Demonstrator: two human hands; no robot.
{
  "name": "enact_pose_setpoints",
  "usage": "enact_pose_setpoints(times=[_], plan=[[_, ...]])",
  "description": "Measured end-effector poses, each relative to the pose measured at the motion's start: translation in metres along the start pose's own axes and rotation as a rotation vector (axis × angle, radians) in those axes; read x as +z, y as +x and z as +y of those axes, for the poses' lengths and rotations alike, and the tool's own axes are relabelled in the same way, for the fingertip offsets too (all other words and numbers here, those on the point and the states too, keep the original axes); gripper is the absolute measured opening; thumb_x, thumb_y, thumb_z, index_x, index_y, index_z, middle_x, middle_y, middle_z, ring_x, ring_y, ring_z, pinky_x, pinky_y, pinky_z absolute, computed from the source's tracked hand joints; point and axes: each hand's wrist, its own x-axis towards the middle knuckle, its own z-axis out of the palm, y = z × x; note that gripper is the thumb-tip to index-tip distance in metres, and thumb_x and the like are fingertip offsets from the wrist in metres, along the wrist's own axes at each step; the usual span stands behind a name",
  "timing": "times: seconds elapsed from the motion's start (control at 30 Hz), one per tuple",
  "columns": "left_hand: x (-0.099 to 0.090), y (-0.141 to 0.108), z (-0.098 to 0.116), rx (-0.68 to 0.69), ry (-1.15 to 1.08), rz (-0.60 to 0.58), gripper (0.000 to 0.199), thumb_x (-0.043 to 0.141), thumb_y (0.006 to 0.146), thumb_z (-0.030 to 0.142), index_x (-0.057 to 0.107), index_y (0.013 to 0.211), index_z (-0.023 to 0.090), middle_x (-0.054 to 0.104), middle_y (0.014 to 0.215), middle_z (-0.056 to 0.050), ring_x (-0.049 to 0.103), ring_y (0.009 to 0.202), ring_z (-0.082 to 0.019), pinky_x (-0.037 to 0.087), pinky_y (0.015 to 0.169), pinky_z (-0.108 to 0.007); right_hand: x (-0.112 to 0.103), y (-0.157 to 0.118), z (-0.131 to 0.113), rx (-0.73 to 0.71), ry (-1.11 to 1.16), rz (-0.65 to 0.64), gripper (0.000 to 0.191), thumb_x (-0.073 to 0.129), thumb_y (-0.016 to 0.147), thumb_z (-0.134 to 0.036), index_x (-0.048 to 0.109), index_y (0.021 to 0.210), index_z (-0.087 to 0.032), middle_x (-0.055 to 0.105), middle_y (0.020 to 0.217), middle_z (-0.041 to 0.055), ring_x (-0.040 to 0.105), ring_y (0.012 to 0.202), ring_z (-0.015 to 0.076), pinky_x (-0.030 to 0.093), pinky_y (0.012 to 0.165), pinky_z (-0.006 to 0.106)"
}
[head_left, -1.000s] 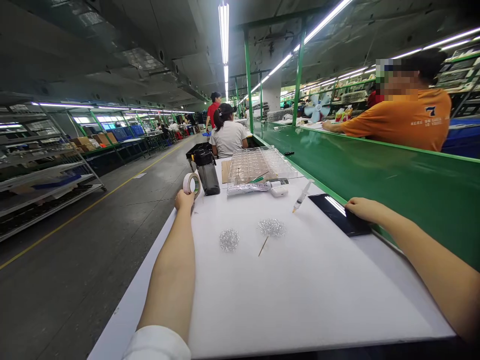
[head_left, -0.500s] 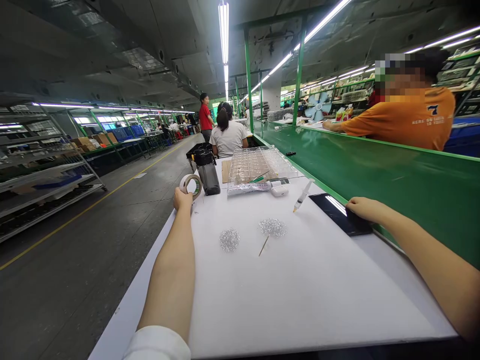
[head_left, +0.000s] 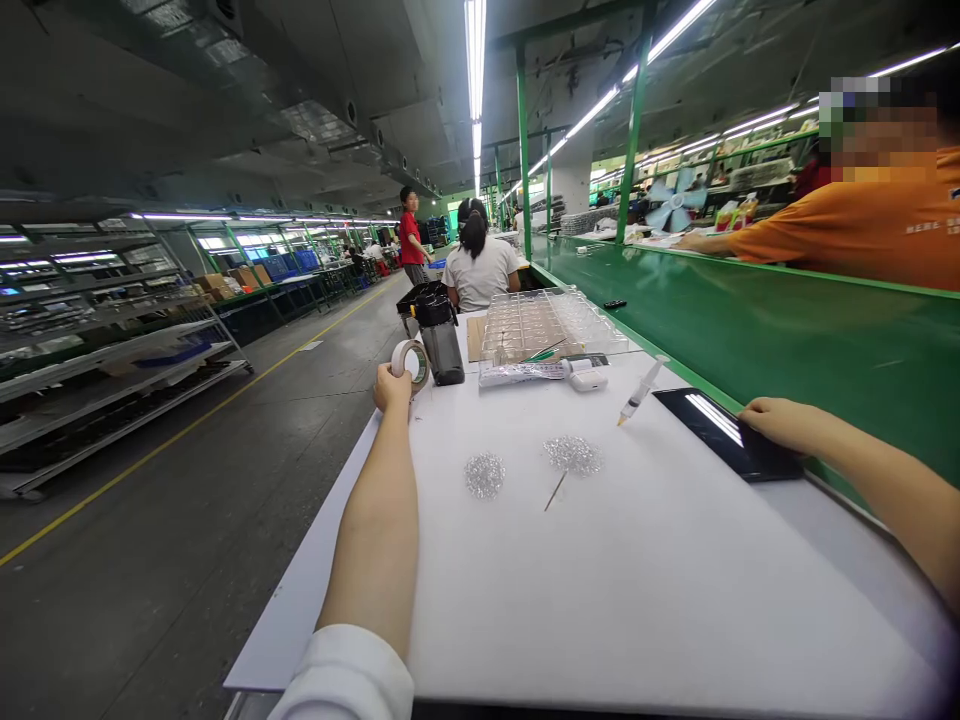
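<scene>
My left hand [head_left: 393,388] is closed on a roll of tape [head_left: 414,362] at the table's left edge, beside a dark bottle [head_left: 444,350]. At the right edge, my right hand [head_left: 780,420] rests on the corner of a black tablet [head_left: 724,432], its fingers curled and partly hidden. Two piles of small clear pieces, a left one [head_left: 484,475] and a right one [head_left: 573,455], lie on the white table [head_left: 600,600]. A thin stick [head_left: 555,492] touches the right pile. Between that pile and the tablet lies a syringe [head_left: 639,395].
Clear plastic trays [head_left: 551,322] sit at the back, with a tube [head_left: 525,372] and a white case [head_left: 589,381] in front. A green bench [head_left: 787,330] runs along the right, where a person in orange [head_left: 885,225] sits. Another person [head_left: 480,265] sits ahead.
The view has turned slightly left, so the table and its contents appear farther right. Both hands keep their places at the tape and the tablet.
</scene>
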Motion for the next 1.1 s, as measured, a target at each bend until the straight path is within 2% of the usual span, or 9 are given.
enact_pose_setpoints(times=[0.07,0.2,0.4,0.57,0.73,0.83,0.9,1.0,1.1], plan=[[0.002,0.001,0.0,0.012,-0.012,0.025,0.037,0.086,0.103,0.019,0.075,0.137,0.029,0.087,0.142,-0.011,0.083,0.139,-0.035,0.066,0.116,-0.047,0.003,0.006,0.004,0.031,0.024,-0.038,0.035,0.054,0.117,-0.03,0.069,0.086,-0.023,0.077,0.097,0.0156,0.073,0.084,0.0287,0.059,0.065,0.036],[0.006,0.0,0.0,0.005,0.06,-0.048,0.037,0.092,0.099,0.02,0.076,0.133,0.026,0.088,0.138,-0.014,0.082,0.139,-0.039,0.065,0.115,-0.047,0.003,0.009,0.007,0.034,0.032,-0.055,0.033,0.054,0.116,-0.03,0.068,0.087,-0.023,0.077,0.098,0.0161,0.073,0.085,0.0296,0.059,0.068,0.038],[0.003,-0.003,0.007,0.038,0.067,0.018,0.027,0.08,0.11,0.027,0.077,0.137,0.026,0.086,0.145,-0.016,0.082,0.141,-0.039,0.064,0.116,-0.047,0.003,0.008,0.006,0.027,0.027,-0.062,0.035,0.05,0.118,-0.03,0.066,0.088,-0.023,0.076,0.097,0.0155,0.072,0.082,0.0284,0.057,0.067,0.037],[-0.001,-0.007,0.006,-0.022,0.092,-0.057,0.029,0.085,0.104,0.022,0.08,0.132,0.02,0.085,0.147,-0.024,0.082,0.141,-0.042,0.064,0.115,-0.047,0.004,0.008,0.007,0.006,0.037,-0.054,0.035,0.051,0.118,-0.03,0.066,0.087,-0.024,0.077,0.095,0.0141,0.071,0.079,0.028,0.056,0.067,0.038],[-0.006,-0.01,0.007,-0.009,0.087,-0.007,0.025,0.082,0.109,0.023,0.079,0.134,0.022,0.085,0.15,-0.02,0.082,0.141,-0.038,0.064,0.115,-0.044,0.003,0.006,0.006,0.011,0.033,-0.066,0.036,0.049,0.12,-0.031,0.067,0.088,-0.025,0.078,0.097,0.0135,0.074,0.082,0.0286,0.056,0.067,0.038],[-0.006,-0.011,0.009,0.011,0.076,0.047,0.029,0.078,0.112,0.026,0.077,0.141,0.024,0.083,0.152,-0.019,0.082,0.141,-0.037,0.065,0.116,-0.045,-0.004,-0.003,-0.001,0.025,0.038,-0.071,0.035,0.052,0.117,-0.028,0.066,0.086,-0.024,0.078,0.095,0.0132,0.075,0.084,0.0293,0.056,0.066,0.037],[-0.006,-0.01,0.009,-0.011,0.093,-0.001,0.035,0.082,0.108,0.024,0.077,0.142,0.022,0.084,0.151,-0.022,0.081,0.143,-0.039,0.064,0.118,-0.047,-0.012,-0.014,-0.01,0.03,0.046,-0.077,0.033,0.056,0.114,-0.025,0.066,0.084,-0.024,0.078,0.095,0.0127,0.076,0.087,0.0297,0.056,0.066,0.036],[-0.006,-0.01,0.007,-0.052,0.12,-0.091,0.033,0.088,0.1,0.019,0.079,0.131,0.021,0.085,0.146,-0.024,0.081,0.144,-0.041,0.064,0.118,-0.047,-0.024,-0.033,-0.023,0.016,0.041,-0.111,0.035,0.055,0.116,-0.023,0.065,0.082,-0.025,0.078,0.096,0.0123,0.076,0.091,0.029,0.056,0.067,0.034],[-0.008,-0.011,0.006,-0.064,0.102,-0.055,0.027,0.087,0.101,0.019,0.078,0.126,0.023,0.085,0.143,-0.021,0.082,0.141,-0.04,0.065,0.114,-0.046,-0.033,-0.049,-0.035,0.023,0.03,-0.116,0.038,0.052,0.117,-0.022,0.061,0.081,-0.025,0.077,0.096,0.0125,0.076,0.092,0.0289,0.055,0.069,0.033]])
